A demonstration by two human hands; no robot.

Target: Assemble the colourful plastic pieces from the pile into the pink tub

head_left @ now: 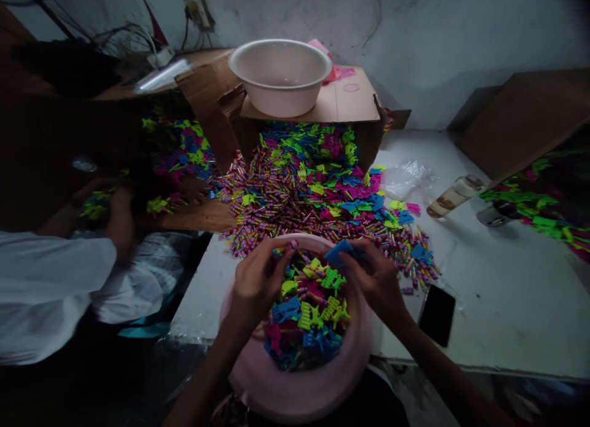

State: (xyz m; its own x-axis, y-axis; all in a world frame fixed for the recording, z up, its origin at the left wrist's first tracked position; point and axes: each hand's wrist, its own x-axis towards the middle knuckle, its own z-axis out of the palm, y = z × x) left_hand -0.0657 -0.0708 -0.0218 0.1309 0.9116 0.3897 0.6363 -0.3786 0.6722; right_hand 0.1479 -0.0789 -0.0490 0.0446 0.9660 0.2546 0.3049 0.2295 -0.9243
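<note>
A pink basin (295,390) sits near me at the table's front edge, filled with small bright plastic pieces (306,319) in blue, green, yellow and magenta. My left hand (258,282) reaches over its far rim and pinches a small striped stick between the fingertips. My right hand (375,276) holds a blue plastic piece (338,252) just above the basin. Beyond both hands a large heap of the same plastic pieces and striped sticks (318,193) spills across the white table (498,292).
An open cardboard box (341,104) behind the heap carries a pale bowl (280,77). A black phone (437,314) lies right of the basin. A bottle (454,196) lies on its side farther right. Another person in a white sleeve (50,279) works at the left.
</note>
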